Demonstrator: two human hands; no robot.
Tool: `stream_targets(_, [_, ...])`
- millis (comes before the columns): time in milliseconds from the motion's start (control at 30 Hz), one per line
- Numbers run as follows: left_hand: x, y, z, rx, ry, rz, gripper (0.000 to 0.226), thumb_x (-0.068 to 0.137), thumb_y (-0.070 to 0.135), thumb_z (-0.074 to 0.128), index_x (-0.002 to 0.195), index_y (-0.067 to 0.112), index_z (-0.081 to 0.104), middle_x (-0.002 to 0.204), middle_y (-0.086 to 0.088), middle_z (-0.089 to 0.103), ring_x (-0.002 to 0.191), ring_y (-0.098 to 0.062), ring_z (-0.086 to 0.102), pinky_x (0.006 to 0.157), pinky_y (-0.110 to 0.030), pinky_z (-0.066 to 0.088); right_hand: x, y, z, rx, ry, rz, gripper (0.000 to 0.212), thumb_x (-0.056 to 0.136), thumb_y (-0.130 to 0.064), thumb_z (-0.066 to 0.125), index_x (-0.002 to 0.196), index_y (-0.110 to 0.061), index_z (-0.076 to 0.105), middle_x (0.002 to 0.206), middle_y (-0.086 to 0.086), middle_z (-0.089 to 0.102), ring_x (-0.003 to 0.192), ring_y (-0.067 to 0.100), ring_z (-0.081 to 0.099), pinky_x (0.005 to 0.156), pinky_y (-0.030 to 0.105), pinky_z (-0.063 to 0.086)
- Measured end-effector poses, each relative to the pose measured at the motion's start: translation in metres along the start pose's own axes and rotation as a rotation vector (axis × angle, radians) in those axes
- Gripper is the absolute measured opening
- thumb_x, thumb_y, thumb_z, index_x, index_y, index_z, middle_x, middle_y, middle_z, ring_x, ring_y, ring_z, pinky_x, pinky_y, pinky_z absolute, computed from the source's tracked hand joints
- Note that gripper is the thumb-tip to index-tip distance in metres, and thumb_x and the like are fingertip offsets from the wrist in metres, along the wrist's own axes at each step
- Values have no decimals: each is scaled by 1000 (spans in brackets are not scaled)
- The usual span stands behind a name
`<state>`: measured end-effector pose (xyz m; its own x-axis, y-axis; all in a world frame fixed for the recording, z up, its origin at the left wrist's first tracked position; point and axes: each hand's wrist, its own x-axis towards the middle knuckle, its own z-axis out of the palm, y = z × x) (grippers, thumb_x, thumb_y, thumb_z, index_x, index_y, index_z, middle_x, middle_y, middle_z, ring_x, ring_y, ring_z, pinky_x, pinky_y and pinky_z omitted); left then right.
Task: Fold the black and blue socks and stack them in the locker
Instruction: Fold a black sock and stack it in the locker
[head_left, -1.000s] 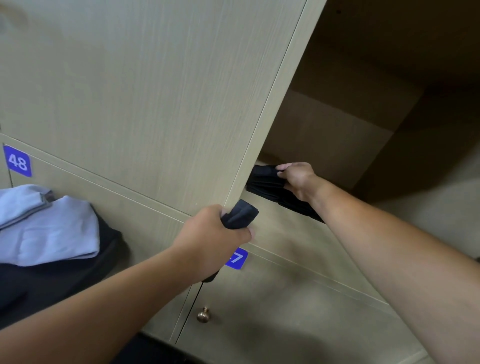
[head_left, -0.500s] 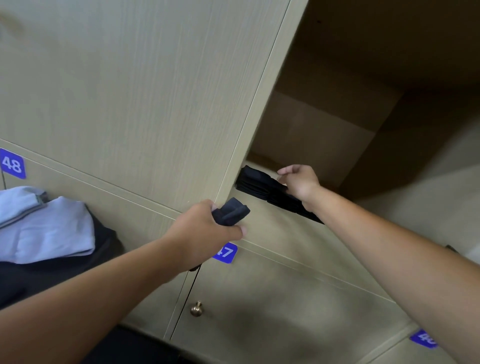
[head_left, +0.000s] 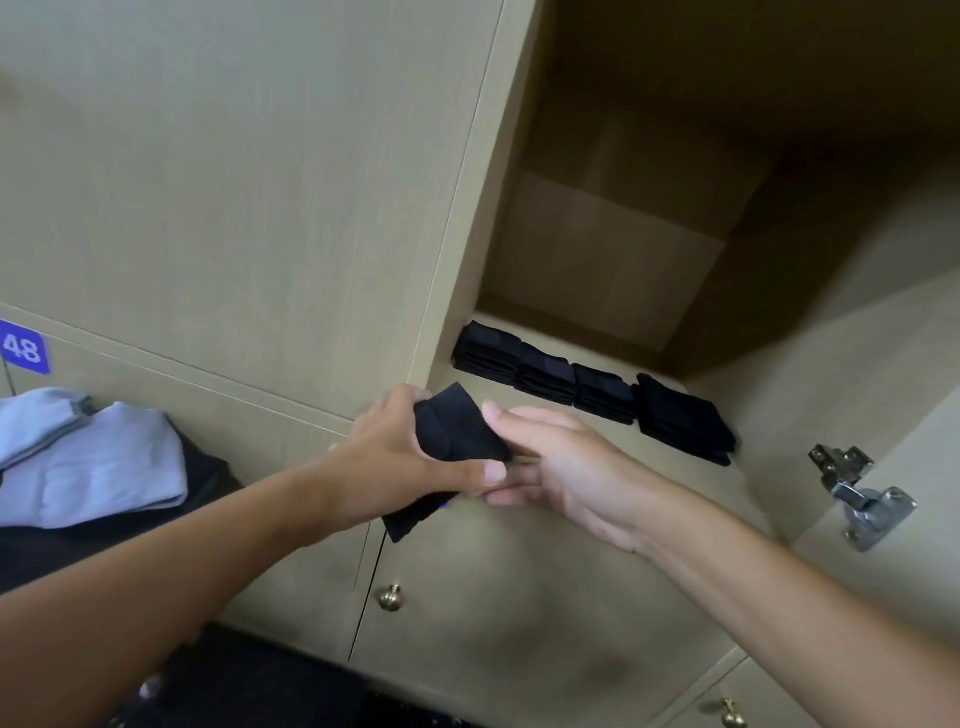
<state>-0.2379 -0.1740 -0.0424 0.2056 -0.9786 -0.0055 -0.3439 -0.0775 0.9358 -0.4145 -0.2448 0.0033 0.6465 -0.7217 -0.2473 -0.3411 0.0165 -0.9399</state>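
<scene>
black sock (head_left: 457, 431) in left hand (head_left: 400, 462) — right hand (head_left: 561, 467) touching

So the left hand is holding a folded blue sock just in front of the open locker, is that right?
Not quite: the sock in the left hand is black, not blue, as the head view shows. The blue socks lie off to the left. The rest holds: it is held just in front of the open locker.
</scene>
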Motion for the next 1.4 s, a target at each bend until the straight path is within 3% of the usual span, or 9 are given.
stream_targets(133, [-1,-2,1,-37,-54,18,93,48,68,87,126,37,46,123,1,62,113,-17,64,96,-43,57,-1,10,-6,45,-106,-11,48,98,-28,65,137,-5,50,105,13,75,103,32,73,85,30,58])
stream_targets(233, [1,-5,4,-147,-102,9,49,87,36,79,126,27,51,115,-2,69,102,-16,70,85,-33,58,2,17,-15,-12,-103,-38,32,99,-10,63,130,-3,57,110,17,75,102,29,74,85,28,58])
stream_targets(333, [2,-7,-1,-147,-84,6,9,103,20,59,111,17,62,105,-3,74,96,-19,72,82,-34,56,5,23,-24,-40,-52,-37,26,98,-4,63,124,-4,62,107,15,76,94,23,74,83,26,59])
stream_targets(667, [-2,-11,1,-221,-137,-95,15,99,22,63,106,10,70,101,-7,78,94,-21,75,76,-33,58,1,26,-29,-97,60,-145,42,91,-25,75,129,-25,57,91,0,75,81,15,70,84,28,57])
stream_targets(767, [0,-9,2,-276,-151,-94,19,99,24,62,107,9,70,104,-9,78,95,-21,73,76,-32,56,0,28,-25,-156,81,-152,54,83,-23,83,129,-32,55,105,-6,76,91,12,74,82,21,56])
stream_targets(900, [0,-3,1,-397,-214,-73,36,97,38,60,107,6,74,108,-14,76,93,-21,71,85,-35,52,2,29,-25,-174,96,-174,53,82,-20,84,125,-32,56,109,-2,75,98,19,73,92,31,58])
stream_targets(1100, [-2,5,2,-265,-42,-34,47,79,46,73,94,1,74,88,-15,77,75,-21,70,71,-32,53,3,28,-24,-272,87,-276,72,76,-19,89,134,-38,51,110,-2,72,97,15,72,81,18,54])
stream_targets(1300, [-6,11,5,-286,30,-62,51,67,46,86,96,5,75,88,-15,78,74,-22,73,69,-31,56,1,27,-19,-176,21,-267,47,87,-12,79,129,-26,61,107,3,77,100,19,73,84,19,54])
stream_targets(1400, [-7,13,3,-366,29,-62,57,64,43,93,107,13,71,95,-15,78,78,-23,73,71,-34,57,3,29,-22,-112,14,-220,42,86,-4,78,123,-20,65,108,9,77,104,26,73,94,35,57])
